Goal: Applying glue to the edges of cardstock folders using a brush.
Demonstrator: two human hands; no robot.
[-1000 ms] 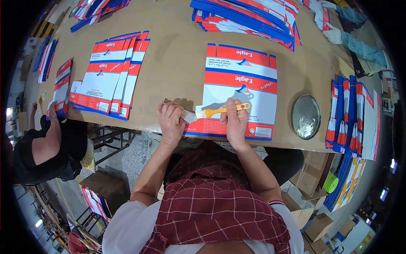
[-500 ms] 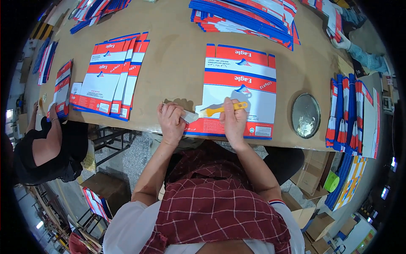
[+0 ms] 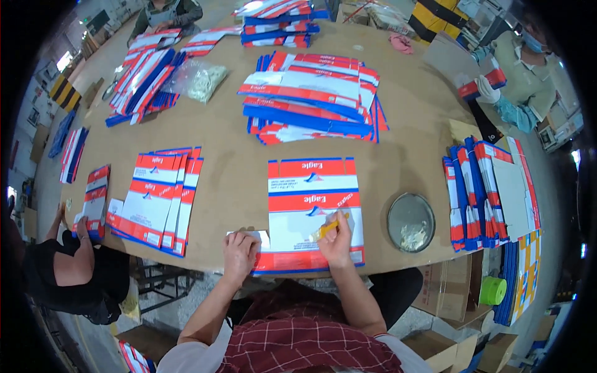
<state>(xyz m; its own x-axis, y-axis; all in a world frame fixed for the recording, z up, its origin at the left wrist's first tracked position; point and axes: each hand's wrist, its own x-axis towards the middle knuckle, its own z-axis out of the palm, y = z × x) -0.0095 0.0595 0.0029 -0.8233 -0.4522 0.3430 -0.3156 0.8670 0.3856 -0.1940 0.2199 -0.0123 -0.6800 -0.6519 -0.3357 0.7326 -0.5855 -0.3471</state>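
Left hand (image 3: 239,248) pressed flat on the carton blank's (image 3: 313,211) side flap, low centre of frame; right hand (image 3: 336,239) closed around a yellow tool (image 3: 328,227). Risk judged: blank sliding askew under uneven pressure. Brown counter (image 3: 236,149), stacked blanks (image 3: 311,93) above, round tin (image 3: 410,222) at right; busy workshop.

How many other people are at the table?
3: one in black at the left edge, one at the far end, one in gloves at the right. More may be hidden.

flat carton (image 3: 311,199): red, white, blue bands | tool (image 3: 326,229): yellow | table (image 3: 236,155): tan | tape roll (image 3: 492,290): green
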